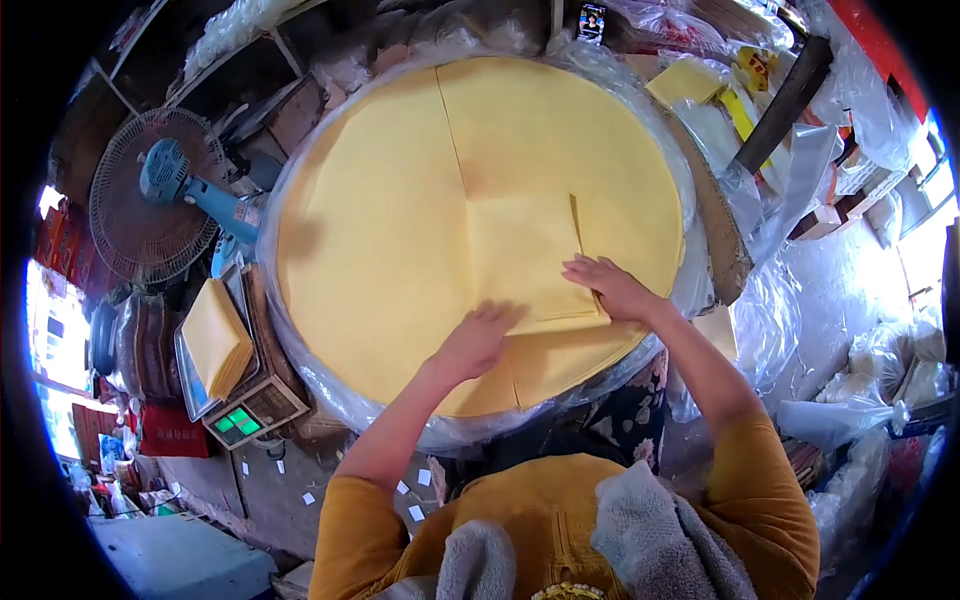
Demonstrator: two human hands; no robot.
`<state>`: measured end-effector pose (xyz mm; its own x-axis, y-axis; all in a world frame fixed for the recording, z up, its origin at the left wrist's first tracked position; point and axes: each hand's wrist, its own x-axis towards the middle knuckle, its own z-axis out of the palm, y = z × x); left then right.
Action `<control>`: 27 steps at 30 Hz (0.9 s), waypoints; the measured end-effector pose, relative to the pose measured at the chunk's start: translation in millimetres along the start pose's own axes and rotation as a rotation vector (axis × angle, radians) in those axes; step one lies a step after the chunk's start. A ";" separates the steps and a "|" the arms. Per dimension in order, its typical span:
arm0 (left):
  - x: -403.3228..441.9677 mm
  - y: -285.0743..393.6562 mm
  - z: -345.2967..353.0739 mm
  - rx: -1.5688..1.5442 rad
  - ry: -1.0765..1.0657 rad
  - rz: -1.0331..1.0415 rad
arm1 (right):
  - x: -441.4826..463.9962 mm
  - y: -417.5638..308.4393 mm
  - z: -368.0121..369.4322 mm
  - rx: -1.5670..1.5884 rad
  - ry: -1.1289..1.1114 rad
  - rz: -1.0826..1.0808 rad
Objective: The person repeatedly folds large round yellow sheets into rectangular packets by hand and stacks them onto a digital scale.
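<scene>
A wide round stack of yellow paper sheets (pixel 370 230) lies before me in a plastic wrapping. On the stack's middle right is a folded yellow sheet (pixel 520 245), roughly square, with creased layers along its right and bottom edges. My left hand (pixel 485 335) rests flat by the lower left of this fold, fingers stretched and slightly blurred. At the fold's lower right corner lies my right hand (pixel 612 287), its fingers extended over the paper and its thumb by the edge. Whether any paper is pinched there is hard to see.
Left of the stack, a scale (pixel 258 405) with a lit green display carries a pile of folded yellow sheets (pixel 215 340). Behind it stands a blue fan (pixel 165 170). Clear plastic bags (pixel 765 310) crowd the right side. A phone (pixel 591 22) is at the far edge.
</scene>
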<state>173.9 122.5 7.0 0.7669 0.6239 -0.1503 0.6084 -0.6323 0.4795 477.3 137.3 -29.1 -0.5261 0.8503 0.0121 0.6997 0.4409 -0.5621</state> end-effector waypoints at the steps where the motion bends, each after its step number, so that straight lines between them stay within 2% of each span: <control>1: -2.7 2.3 -2.8 -0.072 -0.014 0.039 | -8.5 -2.8 3.1 -0.012 0.027 -0.010; 2: -6.6 5.4 -5.5 -0.147 -0.029 0.076 | -15.5 -4.2 6.2 -0.022 0.051 -0.019; 5: -24.7 20.8 -28.1 -0.313 -0.042 0.010 | -26.9 -0.7 16.0 0.174 0.106 -0.005; 8: -33.2 -6.0 -14.2 -0.036 0.231 0.029 | -29.2 -5.9 11.9 0.368 0.163 0.004; 9: -28.1 -32.0 10.5 0.050 0.299 0.025 | -28.8 -5.8 12.0 0.402 0.165 0.030; 11: -18.2 -54.9 29.8 -0.063 0.464 0.121 | -26.3 -4.1 10.5 0.466 0.173 0.079; 12: -15.0 -57.7 30.8 -0.122 0.544 0.172 | -25.2 -2.7 9.4 0.613 0.201 0.031; 13: -11.3 -59.3 32.9 -0.214 0.538 0.047 | -24.2 -1.3 7.9 0.760 0.228 -0.015; 15: -1.7 -59.2 36.6 -0.396 0.518 -0.206 | -17.3 -10.8 17.9 0.757 0.420 0.098; 16: 4.3 -62.0 37.7 -0.424 0.541 -0.242 | -3.6 -5.2 5.2 0.230 0.290 0.407; 18: 18.0 -69.4 39.4 -0.477 0.587 -0.317 | 11.7 -4.0 -0.5 0.226 0.234 0.572; 21: 35.4 -68.3 39.1 -0.478 0.713 -0.424 | 28.5 2.7 9.3 0.344 0.382 0.566; 24: 41.0 -62.2 27.6 -0.471 0.603 -0.567 | 36.3 -4.6 9.6 0.316 0.386 0.661; 27: 49.8 -56.9 19.7 -0.146 0.487 -0.648 | 36.9 -6.9 11.1 0.259 0.380 0.671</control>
<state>181.6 180.5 -44.8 0.0775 0.9952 -0.0597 0.8415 -0.0332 0.5393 447.7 162.4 -33.9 0.1985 0.9698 -0.1415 0.6492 -0.2383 -0.7223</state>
